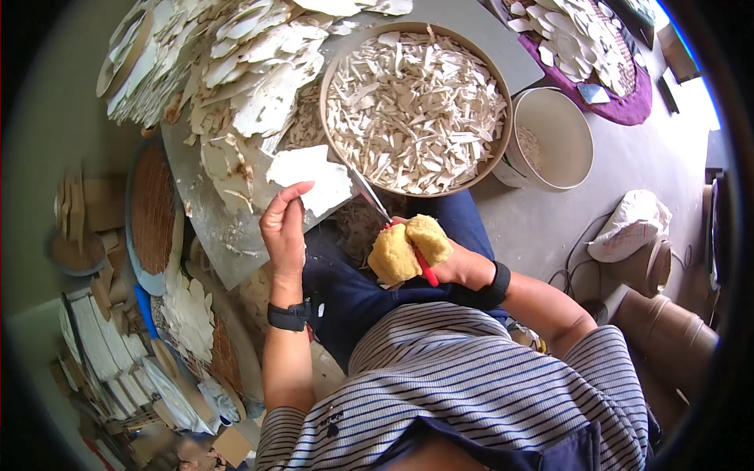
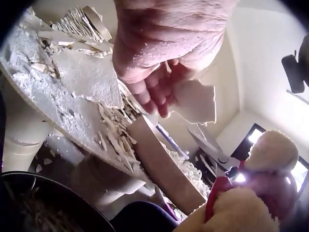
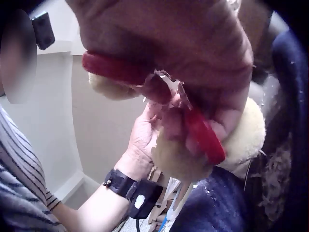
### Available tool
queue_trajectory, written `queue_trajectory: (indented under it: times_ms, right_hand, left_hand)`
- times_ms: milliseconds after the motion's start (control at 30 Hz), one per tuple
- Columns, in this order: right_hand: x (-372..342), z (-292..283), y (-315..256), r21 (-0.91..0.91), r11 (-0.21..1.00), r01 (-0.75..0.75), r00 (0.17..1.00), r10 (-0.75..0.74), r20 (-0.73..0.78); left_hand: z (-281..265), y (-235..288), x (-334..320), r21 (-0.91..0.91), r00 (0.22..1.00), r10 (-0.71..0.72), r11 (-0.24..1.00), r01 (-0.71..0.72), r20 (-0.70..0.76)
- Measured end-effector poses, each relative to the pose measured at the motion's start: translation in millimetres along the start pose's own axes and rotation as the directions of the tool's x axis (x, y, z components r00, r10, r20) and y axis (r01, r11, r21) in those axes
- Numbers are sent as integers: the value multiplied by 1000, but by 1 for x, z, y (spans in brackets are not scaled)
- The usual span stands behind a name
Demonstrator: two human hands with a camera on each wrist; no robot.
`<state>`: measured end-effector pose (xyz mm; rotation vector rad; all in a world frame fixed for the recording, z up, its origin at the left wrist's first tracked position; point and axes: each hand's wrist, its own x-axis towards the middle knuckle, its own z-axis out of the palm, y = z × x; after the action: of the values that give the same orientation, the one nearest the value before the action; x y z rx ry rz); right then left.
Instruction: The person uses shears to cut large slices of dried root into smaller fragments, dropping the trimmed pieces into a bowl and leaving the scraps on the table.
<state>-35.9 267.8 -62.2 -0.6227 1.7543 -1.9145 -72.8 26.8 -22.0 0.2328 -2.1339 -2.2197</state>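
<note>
In the head view the left hand (image 1: 284, 235) pinches a thin white flat piece (image 1: 323, 185) with a jagged edge; the left wrist view shows the piece (image 2: 197, 102) below that hand (image 2: 169, 38). The right hand (image 1: 458, 265) grips scissors with red handles (image 1: 426, 269) wrapped in yellow fluffy padding (image 1: 394, 255). Their metal blades (image 1: 367, 193) point toward the piece and stand apart in the left wrist view. Up close in the right wrist view, the right hand (image 3: 174, 43) has its fingers curled round the red handles (image 3: 205, 137).
A round tray (image 1: 509, 118) full of white slivers lies beyond the hands. Stacked flat pieces (image 1: 259, 86) cover part of the grey table (image 1: 212, 251) at the left. To the right stand a white bucket (image 1: 577, 149), a white bag (image 1: 628, 228) and a purple-edged basket (image 1: 628, 110).
</note>
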Motion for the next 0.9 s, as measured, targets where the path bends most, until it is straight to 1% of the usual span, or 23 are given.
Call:
queue_trajectory:
  times_ms: [33,67,100,200,233,300,333,367,467,500,600,633,667,733,767,833,867,900]
  right_hand:
    - [0,-1,-3,36,998,-42,999,43,-17]
    - [-1,-3,-2,-16,1000,-15,1000,14,-27]
    - [-1,-5,1,-68,998,12,999,-15,-35]
    - [-4,-8,8,-317,938,137,984,-166,-66]
    - [-4,-10,7,-306,946,109,991,-127,-40]
    - [-4,-14,2,-287,957,50,999,-49,13]
    - [-4,-15,4,-296,955,25,1000,-24,8]
    - [-4,-15,5,-305,952,0,1000,1,4]
    - [-3,-18,-4,-380,924,-49,998,64,27]
    - [-3,-19,-8,-413,909,-60,996,84,40]
    - [-11,-14,-3,-392,920,-14,997,-18,-78]
    - [-13,-11,1,-142,987,-70,990,52,-131]
    - [-13,-5,8,121,987,-110,978,129,-162]
    - [-12,-2,15,380,908,-176,964,237,-118]
    - [-10,-6,18,380,899,-217,963,261,-66]
    - [-12,-10,14,310,923,-229,967,251,-34]
    - [-13,-12,9,239,951,-198,975,215,-50]
    - [-15,-14,5,166,972,-166,982,178,-62]
  left_hand:
    - [6,6,0,-116,997,-65,991,69,34]
    - [12,13,-1,-227,989,-129,963,142,73]
    - [23,18,-1,-237,986,-157,957,166,59]
    - [39,-3,4,-106,998,-12,994,6,-59]
    - [42,-5,3,-53,999,-8,999,6,-42]
    - [58,-1,-1,-51,995,21,998,-27,-100]
    - [65,2,-1,-51,991,36,998,-42,-129]
    - [64,4,-3,-18,995,-22,1000,20,-96]
    - [65,2,0,-76,995,-88,994,83,-54]
    - [63,2,1,-65,995,-96,993,93,-34]
    - [60,3,4,-35,993,-122,992,122,8]
    - [60,3,4,-25,992,-125,992,125,7]
    - [60,3,4,-14,992,-127,992,127,3]
    - [56,-3,3,-49,984,-178,983,177,-23]
    - [55,-5,3,-67,978,-204,977,201,-36]
    - [51,-4,4,-175,988,-149,972,154,43]
    - [48,-3,6,-231,990,-118,964,134,81]
    - [43,-1,3,-258,994,-50,963,74,101]
